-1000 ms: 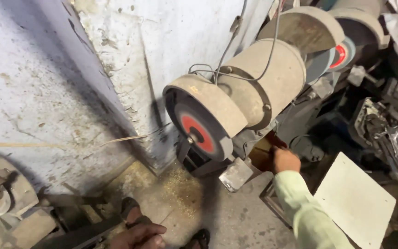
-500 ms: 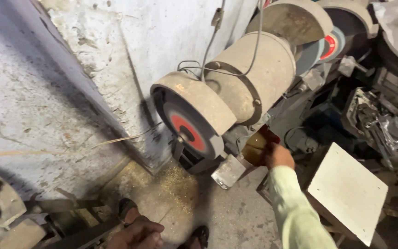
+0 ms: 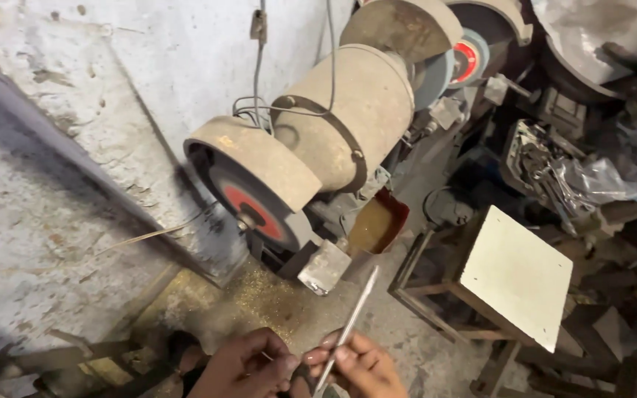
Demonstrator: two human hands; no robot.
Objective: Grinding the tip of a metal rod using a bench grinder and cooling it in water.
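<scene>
Both hands are sitting at the bottom edge of the view, down low in front of the bench grinder (image 3: 311,155). The right hand (image 3: 359,365) is pinching a thin metal rod (image 3: 348,328), fingers clamped on its lower end, and the rod is angling up and a bit to the right so its tip is ending just beside the grinder's small metal tool rest (image 3: 324,267), not touching the wheel. The left hand (image 3: 248,365) is curling in right next to it, fingers drawn together near the bottom of the rod, though I can't tell if it's actually gripping anything. The near grinding wheel (image 3: 253,210) with its red centre is facing the camera under a dusty guard. A rusty little tray of brownish liquid (image 3: 379,221) is sitting just right of the wheel. Further right, a pale square-topped stool (image 3: 514,276) is standing on the gritty floor (image 3: 259,302), well apart from the hands.
</scene>
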